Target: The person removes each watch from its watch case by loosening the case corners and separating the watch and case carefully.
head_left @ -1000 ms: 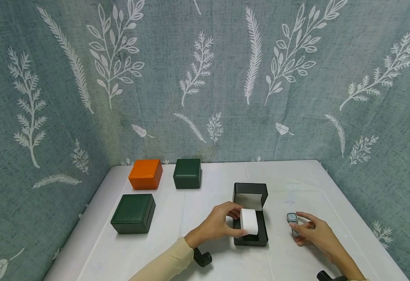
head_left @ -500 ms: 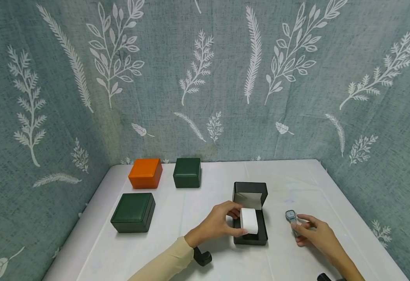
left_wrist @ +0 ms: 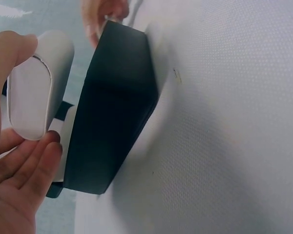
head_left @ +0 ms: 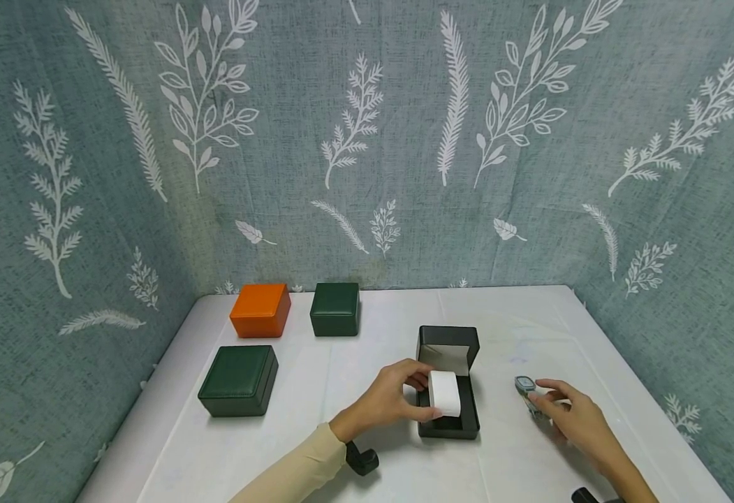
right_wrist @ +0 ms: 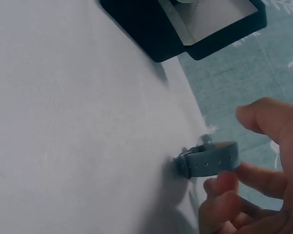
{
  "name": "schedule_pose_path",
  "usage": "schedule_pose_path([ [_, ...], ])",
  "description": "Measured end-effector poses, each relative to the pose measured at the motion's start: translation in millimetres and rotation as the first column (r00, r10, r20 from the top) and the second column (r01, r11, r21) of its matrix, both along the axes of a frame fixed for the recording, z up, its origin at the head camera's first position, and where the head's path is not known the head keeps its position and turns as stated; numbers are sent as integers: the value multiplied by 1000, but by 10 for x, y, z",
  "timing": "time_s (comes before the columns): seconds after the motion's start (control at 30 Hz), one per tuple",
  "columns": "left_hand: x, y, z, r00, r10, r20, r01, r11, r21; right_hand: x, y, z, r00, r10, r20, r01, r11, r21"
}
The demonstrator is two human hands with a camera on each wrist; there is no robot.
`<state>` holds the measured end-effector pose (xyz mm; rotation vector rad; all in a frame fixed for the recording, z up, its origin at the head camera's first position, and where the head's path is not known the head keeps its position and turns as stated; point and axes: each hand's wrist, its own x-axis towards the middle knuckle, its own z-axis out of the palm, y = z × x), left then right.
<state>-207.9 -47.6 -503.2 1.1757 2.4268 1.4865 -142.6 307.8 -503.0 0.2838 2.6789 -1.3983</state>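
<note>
An open black watch box (head_left: 448,419) (left_wrist: 118,112) (right_wrist: 151,34) stands on the white table (head_left: 354,377), lid raised. My left hand (head_left: 392,399) (left_wrist: 14,180) pinches a white cushion (head_left: 444,393) (left_wrist: 36,87) and holds it just above the box's base. Right of the box, my right hand (head_left: 570,412) (right_wrist: 254,195) pinches the strap of a grey-blue watch (head_left: 525,385) (right_wrist: 207,161); the watch's end touches the table.
Three closed boxes stand at the left: an orange one (head_left: 260,310), a small dark green one (head_left: 335,309) and a larger dark green one (head_left: 239,381). Leaf-patterned fabric (head_left: 367,140) walls the table on three sides. Black wrist mounts (head_left: 362,461) sit near the front edge.
My left hand has lifted the white cushion slightly out of the box. My right hand has closed on the watch strap and tilted the watch, shifting a little to the right.
</note>
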Motion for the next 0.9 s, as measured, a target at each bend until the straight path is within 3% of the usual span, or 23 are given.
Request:
schedule_pose_path([
  [0.17, -5, 1, 0, 999, 10, -39, -11, 1000, -13, 24, -29, 60, 992, -1, -127, 8, 999, 54],
  [0.4, -1, -3, 32, 999, 31, -40, -31, 999, -12, 13, -112, 118, 960, 45, -277, -44, 999, 9],
  [0.9, -4, -5, 15, 998, 38, -54, -39, 999, -8, -18, -400, 134, 949, 189, -252, -223, 968, -113],
])
